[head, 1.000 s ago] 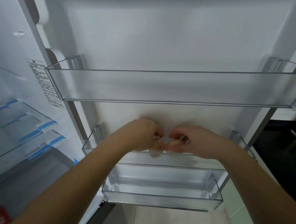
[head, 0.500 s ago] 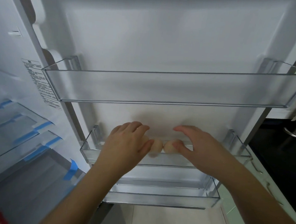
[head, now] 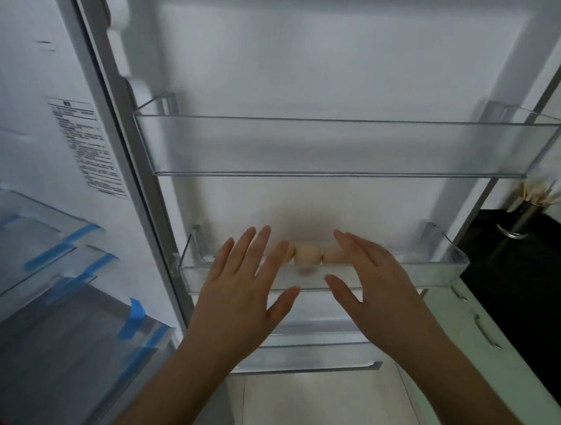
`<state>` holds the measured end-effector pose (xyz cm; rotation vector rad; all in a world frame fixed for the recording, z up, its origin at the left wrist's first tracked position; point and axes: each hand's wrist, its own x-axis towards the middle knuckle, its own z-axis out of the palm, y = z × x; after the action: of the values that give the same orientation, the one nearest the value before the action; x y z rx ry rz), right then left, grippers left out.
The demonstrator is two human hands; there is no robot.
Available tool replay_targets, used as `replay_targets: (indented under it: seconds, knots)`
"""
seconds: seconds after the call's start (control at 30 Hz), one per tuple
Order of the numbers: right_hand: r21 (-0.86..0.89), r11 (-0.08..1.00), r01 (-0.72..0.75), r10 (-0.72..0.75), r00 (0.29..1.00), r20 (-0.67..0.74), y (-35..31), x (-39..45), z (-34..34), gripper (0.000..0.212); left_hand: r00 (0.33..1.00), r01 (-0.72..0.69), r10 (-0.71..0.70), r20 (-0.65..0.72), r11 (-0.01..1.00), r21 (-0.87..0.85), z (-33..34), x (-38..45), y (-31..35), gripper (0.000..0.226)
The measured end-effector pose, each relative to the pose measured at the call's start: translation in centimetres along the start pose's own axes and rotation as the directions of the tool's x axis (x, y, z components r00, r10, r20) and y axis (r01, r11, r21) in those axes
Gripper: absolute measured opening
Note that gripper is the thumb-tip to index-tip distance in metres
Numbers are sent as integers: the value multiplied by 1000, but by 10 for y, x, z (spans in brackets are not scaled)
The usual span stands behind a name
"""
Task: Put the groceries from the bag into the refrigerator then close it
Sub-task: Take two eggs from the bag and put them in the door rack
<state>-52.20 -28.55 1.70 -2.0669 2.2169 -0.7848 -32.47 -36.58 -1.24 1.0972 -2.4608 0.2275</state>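
Inside middle door bin (head: 439, 271), three tan eggs (head: 307, 255)

Both forearms bare, no sleeves; hands (head: 303, 299) ungloved; no rings or watch.

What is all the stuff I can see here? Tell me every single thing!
Pale beige eggs: three showing, in a row in the middle clear door bin.
Clear plastic door bins: three, see-through; the top one holds nothing visible, the middle holds the eggs, the lowest is partly hidden by the hands.
White refrigerator door: one, open.
Clear shelves with blue tape: several, inside the refrigerator, left.
Printed white label: one, inner wall.
Metal utensil holder: one, on the black counter, right.
Left hand: open, fingers spread, before the eggs.
Right hand: open, beside it.
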Motion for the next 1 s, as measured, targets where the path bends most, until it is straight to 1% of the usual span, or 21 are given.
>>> replay_targets:
  seconds: [0.13, 0.3, 0.37, 0.47, 0.53, 0.63, 0.77, 0.87, 1.0]
  knots:
    - [-95, 993, -70, 72, 997, 21, -12, -20, 6, 68, 999, -51, 51, -1, 998, 26, 8, -17, -1, 72]
    - [-184, 974, -131, 133, 991, -2, -20, -43, 14, 74, 993, -110, 111, -32, 994, 28, 15, -32, -1, 73]
    - [-190, 970, -152, 154, 988, -5, -23, -51, 12, 77, 994, -108, 109, -30, 993, 36, 15, -37, 2, 70]
    - [-193, 967, -165, 173, 985, 25, -23, -64, 10, 80, 996, -91, 90, 11, 995, 45, 11, -46, 8, 69]
    - [-183, 971, -155, 160, 987, 14, -22, -72, 8, 78, 997, -68, 66, 43, 997, 46, 7, -54, 14, 68]
    - [-183, 974, -135, 143, 989, 34, -22, -87, 5, 78, 996, -43, 39, 77, 998, 53, 2, -67, 23, 68]
    - [-186, 976, -109, 108, 994, -12, -15, -117, 1, 72, 995, -23, 15, 98, 996, 83, -7, -85, 50, 69]
    - [-197, 976, -96, 97, 995, -6, -4, -149, -5, 69, 995, -38, 30, 92, 995, 87, -12, -102, 83, 69]
    - [-230, 967, -114, 121, 993, 18, 17, -194, -14, 69, 993, -32, 21, 113, 995, 99, -19, -125, 125, 67]
